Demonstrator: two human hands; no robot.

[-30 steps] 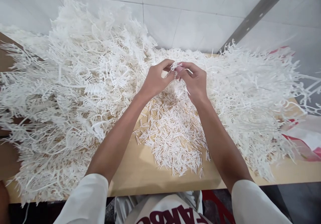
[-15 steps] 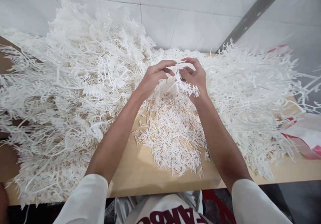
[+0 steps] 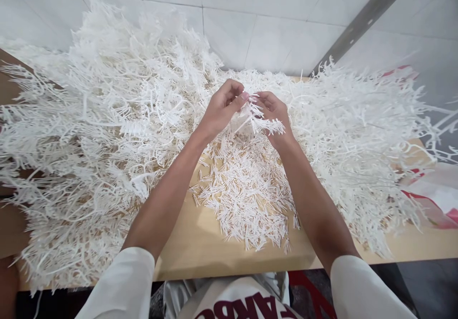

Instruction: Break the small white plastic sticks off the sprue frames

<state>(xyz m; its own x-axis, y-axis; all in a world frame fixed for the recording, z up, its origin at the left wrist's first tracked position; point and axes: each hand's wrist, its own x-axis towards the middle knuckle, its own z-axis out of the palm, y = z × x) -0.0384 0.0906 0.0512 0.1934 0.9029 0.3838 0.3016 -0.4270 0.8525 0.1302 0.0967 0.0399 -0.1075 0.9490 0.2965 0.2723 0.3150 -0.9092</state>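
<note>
A white plastic branch with fringed tips (image 3: 255, 118) is between my hands, above the table. My left hand (image 3: 227, 103) is closed, thumb and fingers pinching at the branch's upper end. My right hand (image 3: 277, 114) curls round the branch from the other side, its fingertips partly hidden behind the white sprigs. Below both hands lies a heap of small loose white sprigs (image 3: 246, 190), spread over the wooden table (image 3: 200, 247).
A tall pile of white plastic branches (image 3: 107, 118) covers the left side, against the tiled wall (image 3: 243, 28). Another such pile (image 3: 350, 147) stands at the right, with a red and white plastic bag (image 3: 436, 195) beside it. A metal post (image 3: 365, 18) rises behind.
My left fingers, spread beside the branch before, have closed in a pinch at its top. My right fingers have come down and curled in closer to it.
</note>
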